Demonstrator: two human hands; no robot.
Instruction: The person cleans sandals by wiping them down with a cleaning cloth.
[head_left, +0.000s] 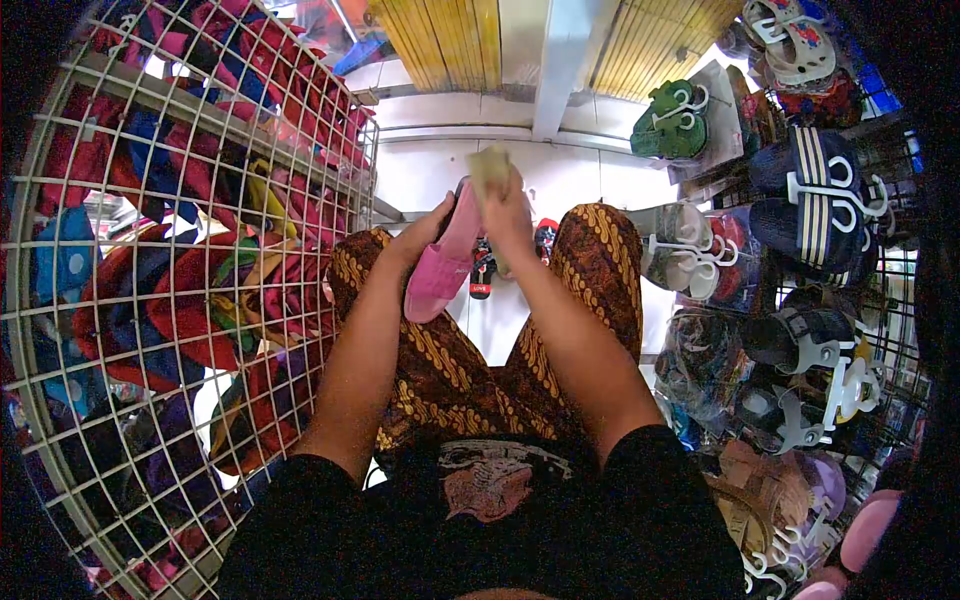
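Note:
A pink slide sandal is in my left hand, whose fingers wrap round its side. Its toe end points down toward my left knee. My right hand is closed on a pale yellow cloth, which is blurred by motion and sits right at the upper end of the sandal. Below my hands, black and red sandals lie on the white tiled floor, partly hidden by my right forearm.
A wire grid rack packed with colourful goods stands close on my left. On my right hang sandals on white hooks, among them a striped dark pair and a green pair. Yellow slatted panels stand ahead.

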